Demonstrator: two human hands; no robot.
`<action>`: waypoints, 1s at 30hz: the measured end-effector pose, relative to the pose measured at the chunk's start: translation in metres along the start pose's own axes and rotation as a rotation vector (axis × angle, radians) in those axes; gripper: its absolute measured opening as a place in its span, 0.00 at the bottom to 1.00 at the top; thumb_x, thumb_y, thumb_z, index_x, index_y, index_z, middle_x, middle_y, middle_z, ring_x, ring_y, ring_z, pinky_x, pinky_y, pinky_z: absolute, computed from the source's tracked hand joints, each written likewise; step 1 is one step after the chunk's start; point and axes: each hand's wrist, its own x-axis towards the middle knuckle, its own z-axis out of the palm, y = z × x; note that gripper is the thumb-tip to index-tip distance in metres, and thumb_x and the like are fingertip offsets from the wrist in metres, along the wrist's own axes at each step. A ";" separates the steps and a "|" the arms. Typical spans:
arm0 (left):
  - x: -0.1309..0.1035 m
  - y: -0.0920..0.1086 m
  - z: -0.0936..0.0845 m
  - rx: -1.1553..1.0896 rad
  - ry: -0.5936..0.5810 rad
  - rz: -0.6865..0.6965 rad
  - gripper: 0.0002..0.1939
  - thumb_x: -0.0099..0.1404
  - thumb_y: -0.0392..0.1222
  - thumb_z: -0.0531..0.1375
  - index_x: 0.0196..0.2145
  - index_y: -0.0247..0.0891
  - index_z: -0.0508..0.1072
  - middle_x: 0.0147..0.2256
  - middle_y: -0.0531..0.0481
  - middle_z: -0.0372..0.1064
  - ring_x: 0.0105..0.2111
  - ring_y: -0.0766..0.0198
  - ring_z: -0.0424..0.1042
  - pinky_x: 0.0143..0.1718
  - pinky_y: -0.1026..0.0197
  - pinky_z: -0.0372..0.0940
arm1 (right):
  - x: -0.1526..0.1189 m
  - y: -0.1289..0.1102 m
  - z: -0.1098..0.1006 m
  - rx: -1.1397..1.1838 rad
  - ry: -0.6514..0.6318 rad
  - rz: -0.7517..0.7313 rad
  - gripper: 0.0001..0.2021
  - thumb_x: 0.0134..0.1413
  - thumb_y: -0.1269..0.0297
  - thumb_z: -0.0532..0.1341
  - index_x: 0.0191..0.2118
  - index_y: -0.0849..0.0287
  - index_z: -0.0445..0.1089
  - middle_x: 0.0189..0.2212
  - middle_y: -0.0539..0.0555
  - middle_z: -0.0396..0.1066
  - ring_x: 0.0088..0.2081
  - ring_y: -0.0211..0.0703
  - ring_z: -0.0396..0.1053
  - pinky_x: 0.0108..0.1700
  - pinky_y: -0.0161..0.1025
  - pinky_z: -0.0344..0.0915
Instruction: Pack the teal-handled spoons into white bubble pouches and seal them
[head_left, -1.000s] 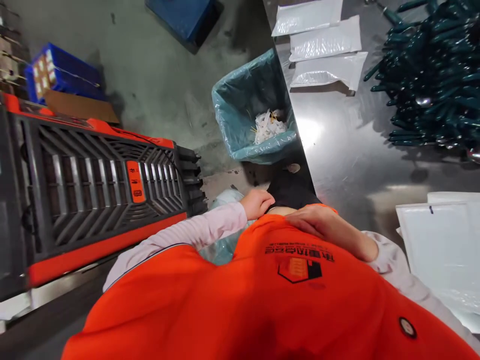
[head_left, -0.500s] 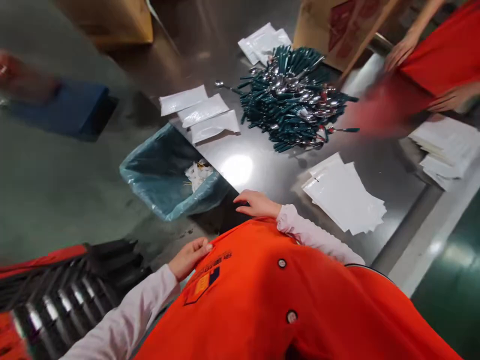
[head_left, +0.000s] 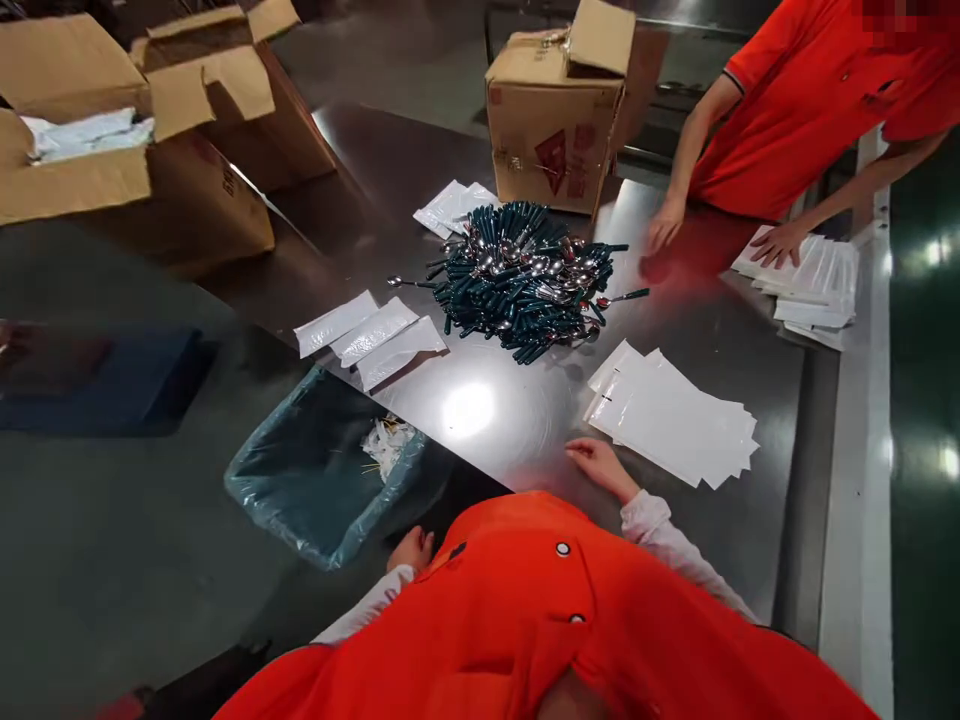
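My right hand [head_left: 602, 468] rests on the metal table [head_left: 517, 440] near its front edge, fingers loosely bent and nothing in them. A fan of white padded envelopes [head_left: 675, 418] lies just beyond it to the right. Down beside my orange shirt [head_left: 517, 570], my left hand [head_left: 412, 548] is curled closed; its fingers are mostly hidden, so what it holds, if anything, does not show. A big heap of spoons [head_left: 525, 275] with dark green handles lies mid-table. Several filled white packets [head_left: 375, 328] lie left of the heap, with more packets [head_left: 454, 207] behind it.
A bin with a blue plastic liner [head_left: 259, 500] stands at the table's left edge, scraps inside. Open cartons [head_left: 202, 200] stand at the left, another carton [head_left: 551, 140] at the back. A co-worker's hand [head_left: 780, 243] lies on a stack of envelopes [head_left: 817, 280] at right.
My right hand has moved right, from the shirt's front onto the table. My left hand no longer visibly pinches the shirt hem. The view has tilted up; the co-worker's hand now touches the envelopes.
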 end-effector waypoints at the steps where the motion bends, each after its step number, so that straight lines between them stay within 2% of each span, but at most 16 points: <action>1: 0.010 -0.001 -0.007 0.012 0.034 -0.003 0.21 0.60 0.43 0.55 0.18 0.38 0.46 0.17 0.57 0.40 0.18 0.66 0.51 0.24 0.63 0.49 | -0.002 0.001 0.011 0.019 -0.028 0.015 0.10 0.47 0.65 0.62 0.34 0.61 0.78 0.34 0.57 0.79 0.36 0.47 0.75 0.44 0.42 0.70; 4: 0.058 0.013 -0.035 0.023 0.115 0.065 0.17 0.61 0.43 0.55 0.19 0.39 0.52 0.20 0.55 0.50 0.22 0.65 0.57 0.28 0.61 0.53 | -0.001 -0.002 0.040 0.057 -0.095 0.050 0.10 0.47 0.65 0.63 0.35 0.62 0.78 0.32 0.57 0.79 0.34 0.46 0.74 0.40 0.41 0.70; 7: 0.121 0.044 -0.070 0.023 0.134 0.207 0.15 0.64 0.50 0.56 0.23 0.40 0.63 0.21 0.54 0.56 0.26 0.64 0.61 0.29 0.60 0.56 | 0.013 -0.016 0.061 0.089 -0.100 0.061 0.10 0.45 0.66 0.63 0.35 0.62 0.78 0.33 0.57 0.79 0.34 0.46 0.75 0.40 0.40 0.70; 11: 0.189 0.081 -0.117 0.032 0.118 0.389 0.14 0.64 0.53 0.58 0.34 0.39 0.73 0.22 0.54 0.62 0.27 0.64 0.63 0.31 0.61 0.60 | 0.047 -0.048 0.079 0.110 -0.009 0.024 0.11 0.47 0.63 0.63 0.35 0.62 0.79 0.34 0.58 0.79 0.35 0.46 0.75 0.41 0.41 0.70; 15: 0.230 0.092 -0.147 0.032 0.100 0.577 0.11 0.63 0.44 0.59 0.40 0.36 0.75 0.28 0.51 0.67 0.28 0.65 0.65 0.34 0.62 0.62 | 0.093 -0.082 0.081 0.052 0.143 -0.060 0.12 0.50 0.59 0.63 0.35 0.60 0.80 0.35 0.58 0.80 0.36 0.47 0.74 0.42 0.42 0.69; 19: 0.253 0.081 -0.155 0.062 -0.004 0.676 0.10 0.64 0.39 0.56 0.38 0.34 0.76 0.30 0.48 0.70 0.31 0.63 0.68 0.38 0.60 0.64 | 0.145 -0.116 0.056 -0.200 0.336 -0.194 0.12 0.53 0.59 0.61 0.36 0.57 0.80 0.37 0.57 0.80 0.40 0.49 0.74 0.47 0.45 0.68; 21: 0.260 0.074 -0.154 0.058 -0.064 0.719 0.10 0.65 0.38 0.54 0.36 0.35 0.76 0.32 0.47 0.72 0.33 0.62 0.70 0.40 0.60 0.64 | 0.176 -0.135 0.033 -0.441 0.440 -0.232 0.13 0.55 0.60 0.61 0.41 0.57 0.80 0.40 0.58 0.79 0.45 0.53 0.71 0.51 0.48 0.65; 23: 0.265 0.068 -0.150 0.026 -0.107 0.740 0.10 0.65 0.39 0.54 0.35 0.37 0.76 0.33 0.47 0.74 0.35 0.60 0.71 0.41 0.60 0.65 | 0.209 -0.153 0.007 -0.687 0.506 -0.206 0.17 0.55 0.63 0.60 0.49 0.58 0.77 0.46 0.59 0.78 0.51 0.57 0.67 0.53 0.51 0.61; 26: 0.272 0.060 -0.143 -0.048 -0.133 0.720 0.10 0.65 0.38 0.54 0.34 0.38 0.76 0.33 0.47 0.75 0.36 0.60 0.72 0.41 0.60 0.65 | 0.260 -0.177 -0.025 -0.993 0.470 -0.150 0.26 0.54 0.66 0.60 0.59 0.62 0.68 0.56 0.63 0.70 0.56 0.60 0.60 0.53 0.52 0.58; 30: 0.283 0.050 -0.135 -0.128 -0.160 0.669 0.11 0.64 0.40 0.54 0.33 0.38 0.76 0.34 0.46 0.75 0.36 0.59 0.73 0.41 0.59 0.66 | 0.308 -0.193 -0.050 -1.209 0.348 0.007 0.30 0.49 0.62 0.64 0.58 0.66 0.65 0.59 0.66 0.65 0.57 0.61 0.57 0.53 0.51 0.56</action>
